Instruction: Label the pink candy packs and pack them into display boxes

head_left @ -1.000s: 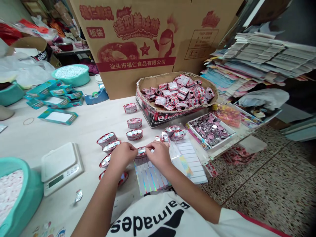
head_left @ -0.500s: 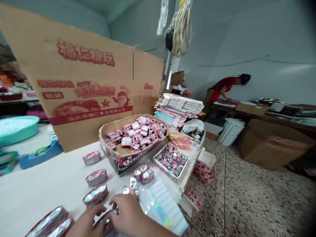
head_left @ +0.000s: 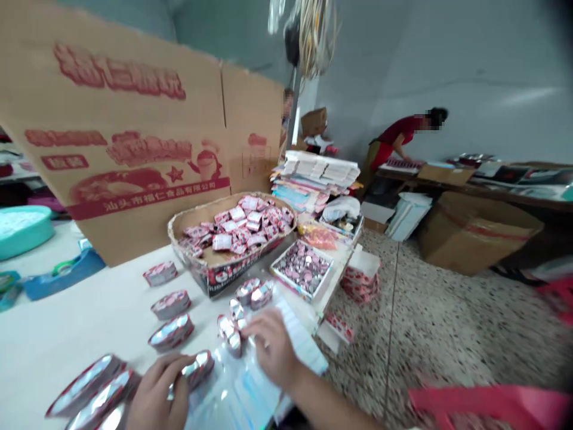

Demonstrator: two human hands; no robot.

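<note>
My left hand, a ring on one finger, is curled at the near edge of the table, its fingertips on an oval foil-topped pack. Further right, my right hand reaches over clear plastic sheeting, fingers extended and touching the side of a small foil-topped pack. Its thumb is apart from the fingers. Similar packs with red and pink sides stand in a row on the left, and a pair sits beyond my right hand.
Behind stands a cut-down carton of pink wrapped pieces, with a shallow box of small round pieces beside it. A large cardboard box rises at the back left. Paper stacks stand behind. A person in red bends over another table.
My hands have separated: the right moved right and forward to the small packs, the left stayed by one pack. The camera view has shifted, and a red shape now shows at lower right.
</note>
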